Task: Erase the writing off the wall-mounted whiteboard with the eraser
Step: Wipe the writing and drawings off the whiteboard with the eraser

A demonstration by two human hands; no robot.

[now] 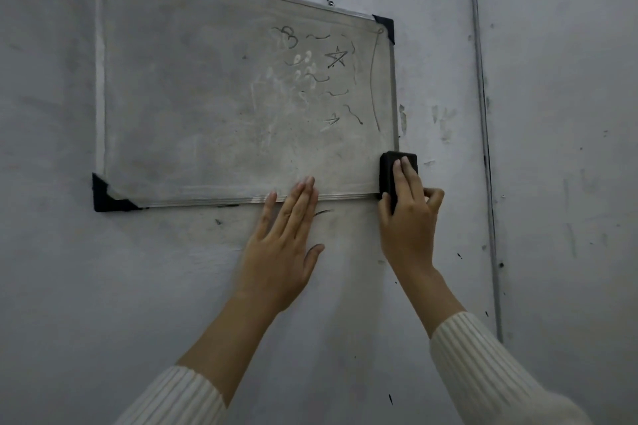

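A whiteboard (193,107) with a silver frame and black corner caps hangs tilted on the grey wall. Dark marker writing (336,57), including a star and squiggles, covers its upper right part; the left part is smudged grey. A black eraser (389,172) sits over the board's lower right corner, and my right hand (409,217) is shut on it, fingers on top. My left hand (281,245) lies flat and open against the wall, its fingertips overlapping the board's bottom edge.
A thin vertical conduit (483,134) runs down the wall to the right of the board. The wall (69,286) is scuffed, with dark marks below the board. Two small fixings (330,2) stick out above the top edge.
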